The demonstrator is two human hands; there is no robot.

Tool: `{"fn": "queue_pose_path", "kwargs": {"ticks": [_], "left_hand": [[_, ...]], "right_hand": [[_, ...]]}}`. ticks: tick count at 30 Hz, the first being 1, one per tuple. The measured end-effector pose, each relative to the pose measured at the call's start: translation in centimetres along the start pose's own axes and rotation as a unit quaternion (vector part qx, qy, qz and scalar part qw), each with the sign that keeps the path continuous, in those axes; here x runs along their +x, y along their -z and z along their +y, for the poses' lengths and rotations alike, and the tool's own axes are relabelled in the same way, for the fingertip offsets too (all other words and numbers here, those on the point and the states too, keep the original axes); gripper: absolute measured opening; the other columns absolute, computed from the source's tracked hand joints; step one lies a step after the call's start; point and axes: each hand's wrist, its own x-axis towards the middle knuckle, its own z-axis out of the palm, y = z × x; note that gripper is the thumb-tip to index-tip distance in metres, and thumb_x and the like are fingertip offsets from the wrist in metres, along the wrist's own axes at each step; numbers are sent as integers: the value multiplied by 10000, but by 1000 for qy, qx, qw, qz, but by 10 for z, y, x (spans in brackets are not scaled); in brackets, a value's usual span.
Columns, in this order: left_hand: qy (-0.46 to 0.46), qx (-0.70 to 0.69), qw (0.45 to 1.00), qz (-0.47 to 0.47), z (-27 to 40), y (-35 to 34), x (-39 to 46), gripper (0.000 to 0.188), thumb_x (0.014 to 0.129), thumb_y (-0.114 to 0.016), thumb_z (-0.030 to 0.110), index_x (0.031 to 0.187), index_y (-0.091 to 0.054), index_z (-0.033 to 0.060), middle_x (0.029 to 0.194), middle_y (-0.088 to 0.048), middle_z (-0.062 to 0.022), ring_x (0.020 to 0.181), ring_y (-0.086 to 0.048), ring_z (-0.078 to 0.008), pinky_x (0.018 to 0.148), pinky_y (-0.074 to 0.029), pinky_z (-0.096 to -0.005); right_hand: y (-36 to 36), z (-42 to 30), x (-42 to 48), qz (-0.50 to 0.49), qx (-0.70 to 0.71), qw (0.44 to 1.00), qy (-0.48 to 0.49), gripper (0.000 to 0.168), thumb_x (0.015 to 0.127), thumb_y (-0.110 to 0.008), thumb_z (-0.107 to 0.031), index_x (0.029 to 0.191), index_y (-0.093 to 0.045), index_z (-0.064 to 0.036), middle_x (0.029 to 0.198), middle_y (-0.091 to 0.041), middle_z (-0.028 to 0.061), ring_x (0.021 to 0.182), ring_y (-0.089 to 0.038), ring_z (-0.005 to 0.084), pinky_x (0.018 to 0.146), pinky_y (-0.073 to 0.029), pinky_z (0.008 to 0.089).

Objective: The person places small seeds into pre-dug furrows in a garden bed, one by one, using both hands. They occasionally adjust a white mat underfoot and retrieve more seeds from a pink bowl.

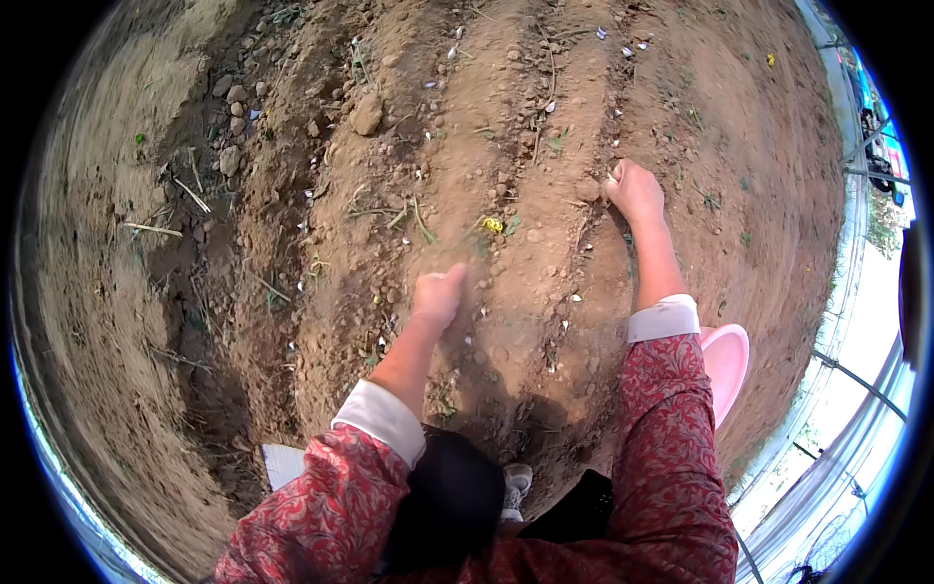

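Furrowed brown soil (467, 182) spreads before me, with small white clove-like pieces (576, 298) scattered in rows along its furrows. My right hand (636, 191) is closed, fingertips down at a furrow on the right, with a small pale piece partly showing at the fingers; I cannot tell exactly what it is. My left hand (438, 292), slightly blurred, hovers over the ground near the middle, its fingers curled and thumb pointing up and right. Whether anything is inside it is hidden. A yellow flower (492, 225) lies just beyond it.
A pink plastic basin (726, 369) stands beside my right forearm, partly covered by the sleeve. By my left sleeve is a white flat object (282, 465). My shoe (517, 485) rests on the soil. Clods (366, 114) lie farther up; plastic sheeting and poles line the right edge.
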Motion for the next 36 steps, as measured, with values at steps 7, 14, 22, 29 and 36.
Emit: {"fn": "queue_pose_path", "kwargs": {"ticks": [7,14,22,29,36], "left_hand": [[14,-17,1000,-14,1,-5,0,347,699,-533,292,483,-451,34,450,-423,-16,380,-380,-118,381,-305,-281],[30,-32,999,-13,5,-3,-5,353,709,-543,293,485,-463,32,452,-432,-16,384,-381,-114,388,-306,-276],[29,-8,999,-12,2,-2,-3,371,719,-542,305,488,-479,21,459,-448,-19,397,-384,-107,400,-315,-273],[14,-9,1000,-3,1,-5,-1,381,715,-550,313,483,-481,19,455,-443,-17,398,-384,-104,399,-314,-267],[42,-11,999,-12,2,-3,-2,382,720,-548,318,490,-497,17,457,-444,-11,395,-378,-101,394,-309,-264]], "right_hand": [[-8,-60,27,2,298,947,120,104,649,-569,-151,690,-571,-55,665,-577,103,631,-562,218,598,-433,294],[-42,-88,49,14,165,984,62,82,666,-541,-183,698,-594,-128,711,-578,95,691,-555,253,620,-437,353],[-38,-81,51,50,165,982,74,121,666,-538,-191,740,-597,-116,723,-565,151,701,-551,278,629,-438,353],[-22,-75,84,56,133,989,-15,151,658,-551,-171,785,-582,-95,762,-568,145,741,-544,292,651,-430,358],[-26,-81,90,48,118,991,30,132,640,-597,-170,737,-543,-98,778,-569,117,762,-545,263,664,-433,353]]}}
